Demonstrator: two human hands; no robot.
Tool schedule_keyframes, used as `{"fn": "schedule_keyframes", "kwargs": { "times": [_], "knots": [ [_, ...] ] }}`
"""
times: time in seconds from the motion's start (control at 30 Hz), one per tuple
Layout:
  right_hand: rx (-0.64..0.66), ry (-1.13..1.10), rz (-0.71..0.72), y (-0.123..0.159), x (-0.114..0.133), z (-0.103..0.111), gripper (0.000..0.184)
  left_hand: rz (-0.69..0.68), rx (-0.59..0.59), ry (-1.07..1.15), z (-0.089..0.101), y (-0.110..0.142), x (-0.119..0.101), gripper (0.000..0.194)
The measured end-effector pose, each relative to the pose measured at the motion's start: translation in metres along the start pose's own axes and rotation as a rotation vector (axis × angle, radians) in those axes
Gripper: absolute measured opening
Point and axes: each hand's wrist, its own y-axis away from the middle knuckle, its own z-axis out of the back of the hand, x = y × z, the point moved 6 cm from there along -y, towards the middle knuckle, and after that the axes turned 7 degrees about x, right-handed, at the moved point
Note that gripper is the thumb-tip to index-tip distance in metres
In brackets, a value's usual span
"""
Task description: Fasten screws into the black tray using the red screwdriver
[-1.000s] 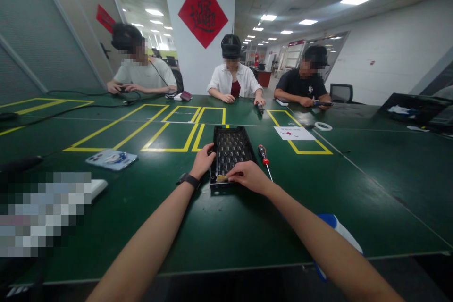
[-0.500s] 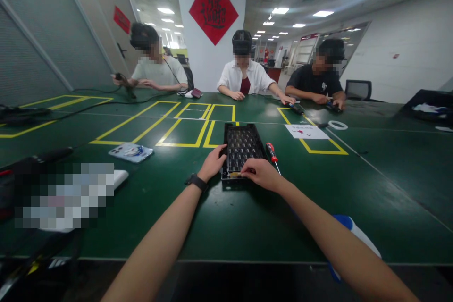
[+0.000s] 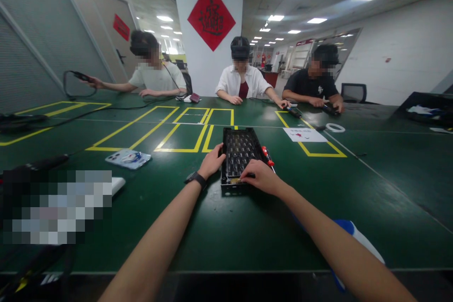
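A black rectangular case (image 3: 241, 148) with rows of round pockets lies on the green table in front of me. My left hand (image 3: 212, 161) grips its left wall, thumb over the rim. At the near end of the case sits a small yellowish piece (image 3: 233, 180), perhaps a circuit board. My right hand (image 3: 260, 177) is over the near right corner, thumb and fingertips pinched together beside that piece. What is between those fingertips is too small to make out. A red-and-black screwdriver (image 3: 268, 156) lies along the case's right side, its shaft partly behind my right hand.
A phone (image 3: 128, 158) lies to the left, near a blurred white object (image 3: 118, 186). On the right are a printed sheet (image 3: 305, 135), a white ring (image 3: 335, 128) and a blue-and-white object (image 3: 357, 236) under my right forearm. Three people sit across the table (image 3: 170, 226).
The view has tilted up slightly. Both my hands stay at the case. The person at the far left has stretched an arm outward, holding a dark device with a cable.
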Motion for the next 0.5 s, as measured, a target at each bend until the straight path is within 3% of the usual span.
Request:
{"fn": "schedule_keyframes", "kwargs": {
  "times": [0.37,0.5],
  "knots": [
    [-0.021,-0.046,-0.019,-0.001,-0.005,-0.002,0.014,0.001,-0.041,-0.018,0.000,-0.008,0.002,0.051],
    [-0.036,-0.077,-0.023,0.000,-0.005,0.000,0.015,-0.035,-0.122,-0.065,0.008,-0.002,-0.009,0.039]
  ]
}}
